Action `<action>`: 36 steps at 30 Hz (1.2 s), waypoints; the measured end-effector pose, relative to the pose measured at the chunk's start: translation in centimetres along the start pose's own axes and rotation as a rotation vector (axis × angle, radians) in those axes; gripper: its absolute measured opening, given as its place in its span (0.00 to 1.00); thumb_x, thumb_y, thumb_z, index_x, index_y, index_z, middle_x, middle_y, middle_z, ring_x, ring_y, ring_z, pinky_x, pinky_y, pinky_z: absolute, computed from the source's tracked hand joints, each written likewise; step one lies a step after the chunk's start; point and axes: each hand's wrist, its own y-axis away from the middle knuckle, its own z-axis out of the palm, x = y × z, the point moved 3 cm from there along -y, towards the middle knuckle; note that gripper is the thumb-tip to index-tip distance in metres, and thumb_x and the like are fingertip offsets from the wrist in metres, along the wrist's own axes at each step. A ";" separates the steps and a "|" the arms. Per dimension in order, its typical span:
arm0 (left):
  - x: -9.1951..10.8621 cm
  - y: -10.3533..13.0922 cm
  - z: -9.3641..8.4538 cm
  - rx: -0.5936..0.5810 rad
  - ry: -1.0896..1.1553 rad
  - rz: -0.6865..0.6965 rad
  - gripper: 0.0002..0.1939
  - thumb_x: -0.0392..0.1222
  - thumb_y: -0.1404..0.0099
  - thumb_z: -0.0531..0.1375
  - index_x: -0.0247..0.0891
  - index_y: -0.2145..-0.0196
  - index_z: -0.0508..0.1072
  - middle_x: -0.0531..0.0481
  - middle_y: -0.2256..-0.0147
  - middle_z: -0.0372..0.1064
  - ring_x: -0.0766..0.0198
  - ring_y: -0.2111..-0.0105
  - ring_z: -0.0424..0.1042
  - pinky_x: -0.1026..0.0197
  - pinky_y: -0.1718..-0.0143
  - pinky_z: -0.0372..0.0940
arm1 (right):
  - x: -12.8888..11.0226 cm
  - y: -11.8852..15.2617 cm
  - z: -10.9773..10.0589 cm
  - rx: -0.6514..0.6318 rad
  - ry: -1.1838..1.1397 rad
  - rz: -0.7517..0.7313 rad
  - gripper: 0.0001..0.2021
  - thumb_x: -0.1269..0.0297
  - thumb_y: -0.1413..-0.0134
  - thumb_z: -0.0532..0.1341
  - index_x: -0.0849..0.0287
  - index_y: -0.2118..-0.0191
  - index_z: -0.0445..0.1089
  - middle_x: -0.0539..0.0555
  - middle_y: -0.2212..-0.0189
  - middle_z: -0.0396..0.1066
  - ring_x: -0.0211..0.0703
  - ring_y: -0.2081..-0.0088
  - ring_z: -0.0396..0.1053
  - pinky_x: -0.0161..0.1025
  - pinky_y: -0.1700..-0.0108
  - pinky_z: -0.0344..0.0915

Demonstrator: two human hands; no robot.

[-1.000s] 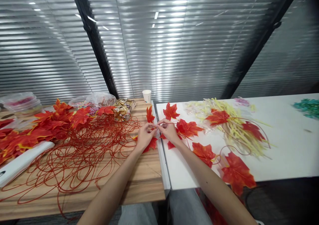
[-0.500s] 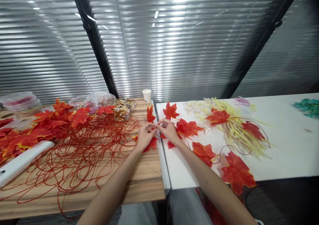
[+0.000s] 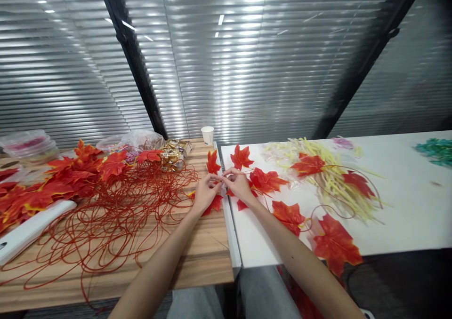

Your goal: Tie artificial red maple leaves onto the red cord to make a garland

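Left hand (image 3: 205, 191) and right hand (image 3: 237, 183) pinch fingertips together over table seam (image 3: 229, 222), probably for fine control; pinched item too small to tell. Red leaves (image 3: 267, 181) spread right of seam, likely avoiding tangles; red cord (image 3: 116, 215) heaped left of it.

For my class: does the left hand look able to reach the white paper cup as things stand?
Probably yes: the white paper cup stands beyond a red leaf on the wooden table, nothing tall between. The left hand is pinched beside the right hand, so may need freeing first.

Bright ceiling reflections, dark corners, perhaps soft
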 end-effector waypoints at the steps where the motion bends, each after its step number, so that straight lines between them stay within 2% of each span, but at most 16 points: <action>1: 0.0 0.0 0.0 0.000 -0.004 0.002 0.09 0.40 0.49 0.59 0.35 0.68 0.68 0.52 0.77 0.68 0.67 0.79 0.69 0.66 0.77 0.63 | 0.0 0.0 0.0 -0.002 0.002 0.002 0.07 0.61 0.55 0.59 0.59 0.72 0.63 0.50 0.78 0.66 0.38 0.79 0.67 0.32 0.81 0.60; 13: 0.2 0.1 0.0 -0.002 -0.034 0.006 0.08 0.38 0.49 0.58 0.35 0.69 0.67 0.51 0.73 0.68 0.68 0.78 0.69 0.67 0.77 0.63 | -0.1 0.1 0.0 -0.008 0.036 -0.009 0.05 0.64 0.54 0.58 0.60 0.71 0.64 0.50 0.78 0.66 0.38 0.78 0.67 0.32 0.78 0.61; 24: 0.1 0.1 0.0 -0.015 -0.049 0.005 0.08 0.38 0.48 0.58 0.35 0.68 0.67 0.52 0.76 0.68 0.67 0.78 0.69 0.67 0.76 0.63 | -0.3 0.1 -0.1 0.001 0.063 -0.007 0.05 0.64 0.55 0.58 0.60 0.72 0.64 0.48 0.80 0.64 0.35 0.80 0.64 0.30 0.80 0.56; 36: 0.2 0.1 0.1 -0.009 -0.037 0.015 0.08 0.39 0.48 0.58 0.35 0.68 0.67 0.51 0.76 0.69 0.67 0.78 0.69 0.67 0.77 0.63 | -0.4 0.1 -0.1 -0.001 0.081 -0.014 0.05 0.64 0.55 0.58 0.60 0.72 0.64 0.49 0.78 0.65 0.35 0.80 0.64 0.30 0.79 0.57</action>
